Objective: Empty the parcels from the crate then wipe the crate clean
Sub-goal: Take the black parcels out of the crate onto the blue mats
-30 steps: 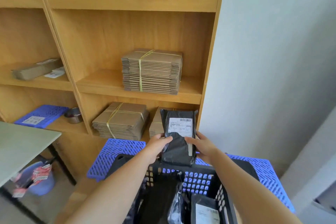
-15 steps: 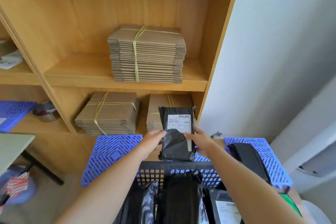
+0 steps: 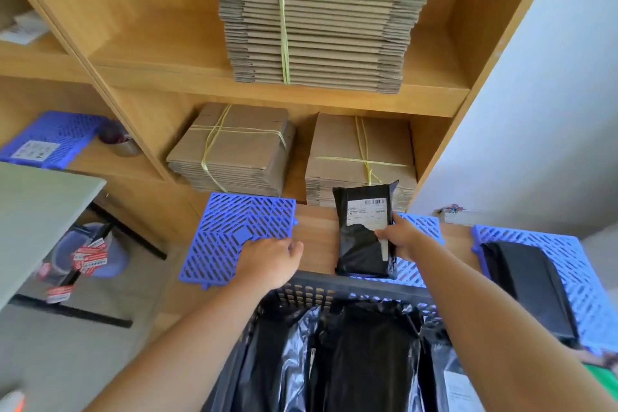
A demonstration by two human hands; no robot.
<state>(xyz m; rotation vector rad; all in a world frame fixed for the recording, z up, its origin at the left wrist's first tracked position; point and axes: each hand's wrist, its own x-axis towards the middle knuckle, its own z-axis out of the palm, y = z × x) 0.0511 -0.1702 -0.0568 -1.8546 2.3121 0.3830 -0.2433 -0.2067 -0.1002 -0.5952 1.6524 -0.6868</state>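
Right hand (image 3: 403, 239) grips a parcel (image 3: 361, 246) upright beyond the crate's (image 3: 334, 288) far rim; left hand (image 3: 271, 261), loosely curled, empty, over a mat's (image 3: 230, 227) right edge.

Just a packing-room shelf corner, nothing fancy

The light wooden shelving unit (image 3: 150, 43) holds a tall bundle of flattened brown cardboard boxes (image 3: 321, 20) tied with yellow string. Two lower string-tied cardboard bundles (image 3: 234, 150) (image 3: 361, 157) sit side by side on the shelf underneath. A blue plastic lattice mat (image 3: 234, 227) lies on the ledge in front, and a second one (image 3: 588, 278) lies off to the right. A third blue mat (image 3: 50, 140) is on the left shelf beside a small metal cup (image 3: 125, 145). A grey-green tabletop (image 3: 36, 211) pokes in at the left, above a bluish bucket with red-and-white labels (image 3: 90, 254).
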